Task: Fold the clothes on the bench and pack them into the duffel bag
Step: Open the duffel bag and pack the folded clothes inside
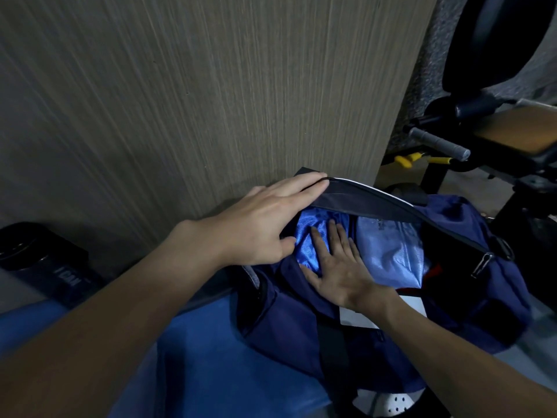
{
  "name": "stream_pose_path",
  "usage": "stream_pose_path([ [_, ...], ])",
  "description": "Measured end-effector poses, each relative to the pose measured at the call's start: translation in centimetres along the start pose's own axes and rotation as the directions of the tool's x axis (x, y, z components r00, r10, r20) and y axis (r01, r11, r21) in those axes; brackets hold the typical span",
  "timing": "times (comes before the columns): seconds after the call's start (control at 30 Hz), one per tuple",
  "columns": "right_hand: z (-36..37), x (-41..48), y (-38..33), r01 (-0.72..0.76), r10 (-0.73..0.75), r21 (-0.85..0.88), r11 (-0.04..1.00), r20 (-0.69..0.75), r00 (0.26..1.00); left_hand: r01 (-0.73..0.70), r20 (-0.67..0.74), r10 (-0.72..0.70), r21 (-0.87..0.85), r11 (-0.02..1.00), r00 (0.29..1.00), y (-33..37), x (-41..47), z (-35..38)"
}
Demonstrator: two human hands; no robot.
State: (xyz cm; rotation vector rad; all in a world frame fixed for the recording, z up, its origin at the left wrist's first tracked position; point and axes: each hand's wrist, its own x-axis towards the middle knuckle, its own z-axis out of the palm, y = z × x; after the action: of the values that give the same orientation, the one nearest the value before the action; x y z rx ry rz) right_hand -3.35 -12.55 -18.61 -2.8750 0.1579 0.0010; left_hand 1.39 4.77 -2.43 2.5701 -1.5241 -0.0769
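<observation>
Wood-grain panel [180, 101], matt and finely streaked, fills the background. In front of it lies the duffel bag [470, 312], of navy woven fabric and soft and slumped. Its long axis runs left to right across the view, the right end a little farther away, and its zipped mouth faces up. The bag rests partly on a blue surface [211, 357] whose material cannot be told.

The left hand [259, 227] lies on the raised top flap [361, 200]. Its fingers are straight along the flap's edge and its thumb is spread below (whether the thumb pinches the flap cannot be told). The right hand [337, 273] is flat with fingers splayed, palm down, pressing on a bright blue garment [310, 233] inside the bag's left half and clasping nothing. That garment is glossy and creased. Just to its right in the bag lies a paler blue garment [388, 251], satiny and smoother.

A black webbing strap [331, 345] crosses the bag's near side. A dark cylindrical bottle [39, 263] lies at the left, and a grey textured handle [437, 143] projects at the upper right. A metal clip [482, 263] hangs near the bag's right end.
</observation>
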Motion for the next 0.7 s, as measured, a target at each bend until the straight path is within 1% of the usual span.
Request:
stream_pose_path([
  [0.1, -0.1, 0.0, 0.0, -0.022, 0.022, 0.022, 1.000, 0.014, 1.000, 0.005, 0.011, -0.005, 0.010, 1.000, 1.000, 0.0, -0.2, 0.0],
  [0.23, -1.0, 0.2, -0.3, -0.084, 0.079, 0.100, 0.991, 0.048, 0.996, 0.009, 0.022, -0.010, 0.026, 1.000, 1.000, -0.2, -0.3, -0.1],
  [0.37, -1.3, 0.3, -0.4, -0.088, 0.082, 0.096, 0.991, 0.059, 0.995, 0.012, 0.017, -0.013, 0.033, 0.999, 1.000, -0.2, -0.2, -0.2],
  [0.47, -1.6, 0.0, -0.3, -0.075, 0.071, 0.110, 0.991, 0.042, 0.997, 0.014, 0.006, -0.014, 0.030, 0.999, 1.000, -0.2, -0.1, -0.2],
  [0.6, -2.4, -1.3, -0.1, -0.044, 0.042, 0.197, 0.980, 0.015, 0.999, 0.046, 0.003, -0.046, 0.030, 0.998, 0.999, -0.1, -0.1, 0.1],
  [0.7, -3.2, -3.2, -0.1, 0.052, -0.039, 0.146, 0.988, -0.091, 0.995, 0.073, -0.002, -0.073, 0.007, 0.997, 0.997, 0.6, 0.0, 0.3],
])
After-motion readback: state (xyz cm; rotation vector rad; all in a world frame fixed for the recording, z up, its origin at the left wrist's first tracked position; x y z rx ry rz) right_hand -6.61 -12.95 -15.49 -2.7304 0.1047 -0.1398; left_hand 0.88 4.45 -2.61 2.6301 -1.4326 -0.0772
